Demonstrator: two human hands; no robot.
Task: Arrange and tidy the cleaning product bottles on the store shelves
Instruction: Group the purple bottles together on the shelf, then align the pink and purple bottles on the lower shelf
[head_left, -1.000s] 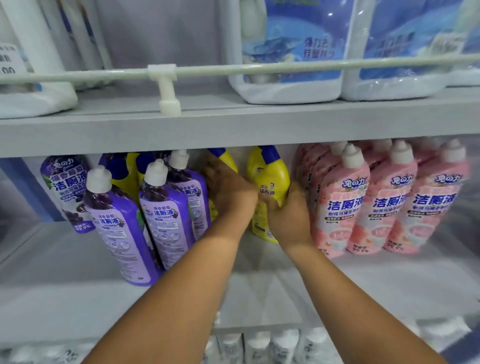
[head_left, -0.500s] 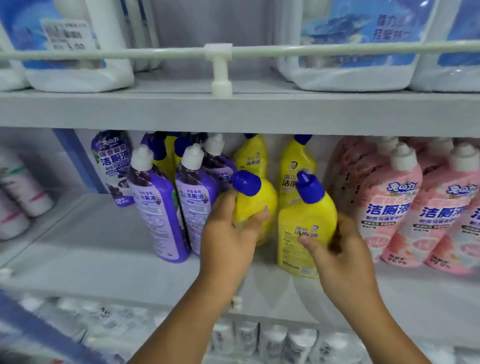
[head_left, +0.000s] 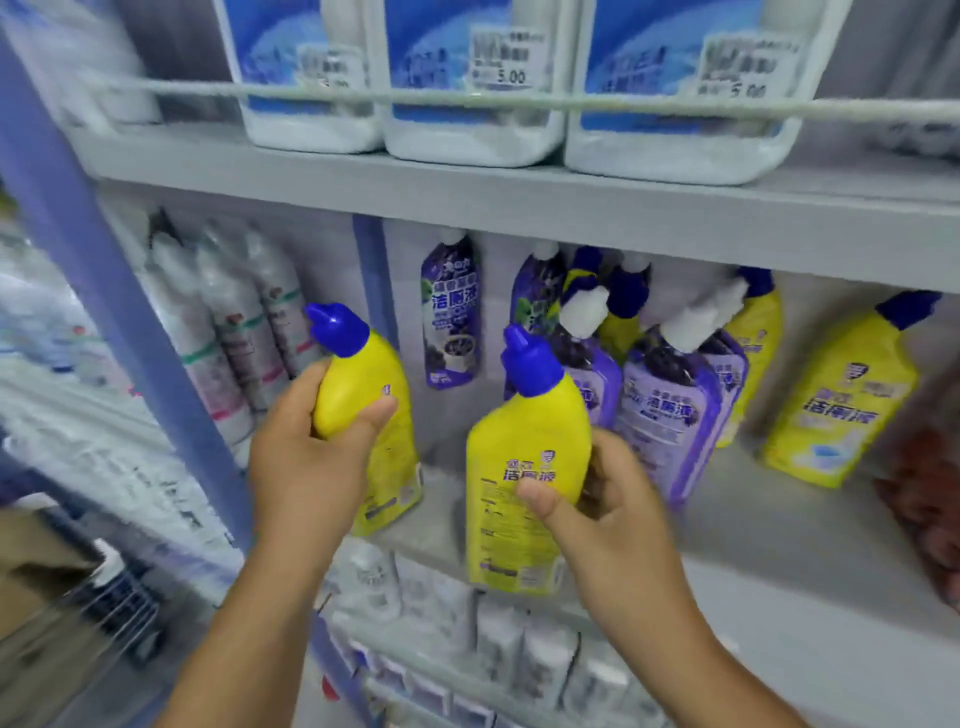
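Observation:
My left hand (head_left: 306, 462) grips a yellow bottle with a blue cap (head_left: 363, 384) in front of the left end of the middle shelf (head_left: 769, 540). My right hand (head_left: 618, 514) grips a second yellow bottle with a blue cap (head_left: 524, 467), held off the shelf's front edge. Purple bottles with white caps (head_left: 670, 415) stand on the shelf just behind and right of my right hand. More yellow bottles (head_left: 841, 405) stand further right, one (head_left: 758, 332) behind the purple ones.
Large white jugs with blue labels (head_left: 467, 124) fill the upper shelf behind a rail (head_left: 519, 101). A blue upright post (head_left: 130, 322) divides off a left bay holding white bottles (head_left: 234, 332). White bottles (head_left: 519, 644) line the shelf below. Pink bottles (head_left: 930, 499) sit at far right.
Both hands have lifted their yellow bottles out from among the others and carried them left, past the purple bottles. The view has swung left with them.

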